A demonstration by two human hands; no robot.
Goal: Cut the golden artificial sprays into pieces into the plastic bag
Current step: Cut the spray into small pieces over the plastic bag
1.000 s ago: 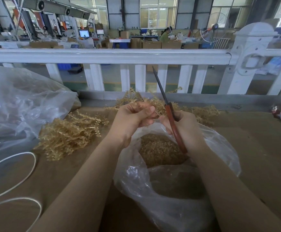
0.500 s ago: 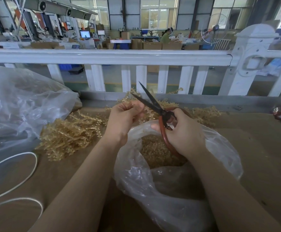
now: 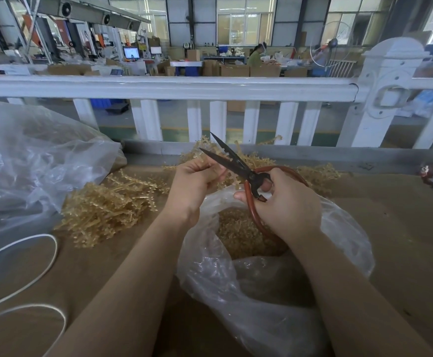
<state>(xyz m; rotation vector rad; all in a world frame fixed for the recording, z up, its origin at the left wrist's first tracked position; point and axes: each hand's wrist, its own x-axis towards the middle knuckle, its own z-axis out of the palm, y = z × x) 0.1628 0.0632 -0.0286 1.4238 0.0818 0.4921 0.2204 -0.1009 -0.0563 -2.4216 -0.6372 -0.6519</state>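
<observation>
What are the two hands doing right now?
Left hand: closed, pinching a golden artificial plastic spray.
Right hand: closed, gripping red-handled, dark-bladed scissors, blades open.

Can't see how much spray (image 3: 232, 173) my left hand (image 3: 193, 188) hides. Right hand (image 3: 285, 204) covers scissors' (image 3: 238, 164) far loop. Left bag (image 3: 30, 163) and cable (image 3: 30, 256) cropped by frame edge.

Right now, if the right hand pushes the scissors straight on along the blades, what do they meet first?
Likely the golden spray pinched in the left hand: the open blades of the scissors in the right hand straddle it. Past that, the loose sprays, then the white railing; depth is unclear.
</observation>
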